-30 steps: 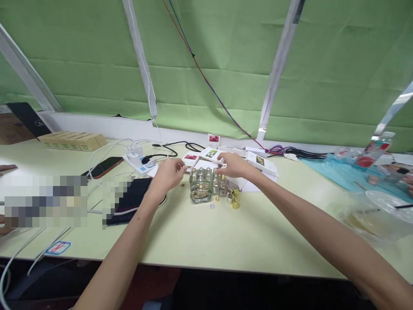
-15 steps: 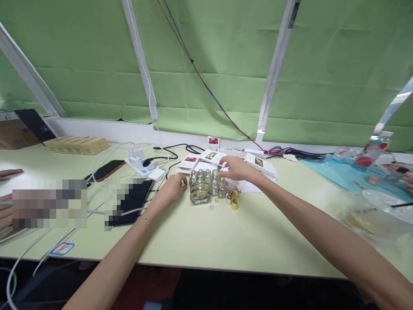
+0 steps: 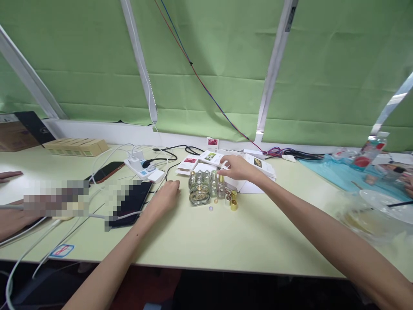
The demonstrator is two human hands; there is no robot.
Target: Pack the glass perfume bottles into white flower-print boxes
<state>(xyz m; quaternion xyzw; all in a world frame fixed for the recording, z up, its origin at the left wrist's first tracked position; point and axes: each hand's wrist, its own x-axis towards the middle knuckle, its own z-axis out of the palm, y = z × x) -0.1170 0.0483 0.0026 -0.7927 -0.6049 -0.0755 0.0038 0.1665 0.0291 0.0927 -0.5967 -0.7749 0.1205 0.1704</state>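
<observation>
A tight cluster of clear glass perfume bottles (image 3: 199, 193) stands upright on the table. Left of them, my left hand (image 3: 166, 197) is low over the tabletop, fingers curled together and apart from the glass. Its inner side is hidden, so anything in it cannot be made out. My right hand (image 3: 237, 168) hovers at the slim roll-on bottles (image 3: 220, 188) on the cluster's right side. Thumb and index finger are spread with a gap between them, the thumb close to a bottle top. Gold caps (image 3: 234, 206) and a small lilac piece (image 3: 211, 208) lie in front.
White picture boxes (image 3: 258, 163) lie behind the bottles. On the left are a power strip (image 3: 142, 170), cables, a black tablet (image 3: 134, 204), a phone (image 3: 108, 171) and another person's hand (image 3: 11, 175). A plastic bowl (image 3: 364, 219) and blue plastic sheet (image 3: 335, 172) are on the right.
My left hand has drawn back to the left, away from the bottles. My right hand stays in nearly the same place. The other person's arm at the left has shifted.
</observation>
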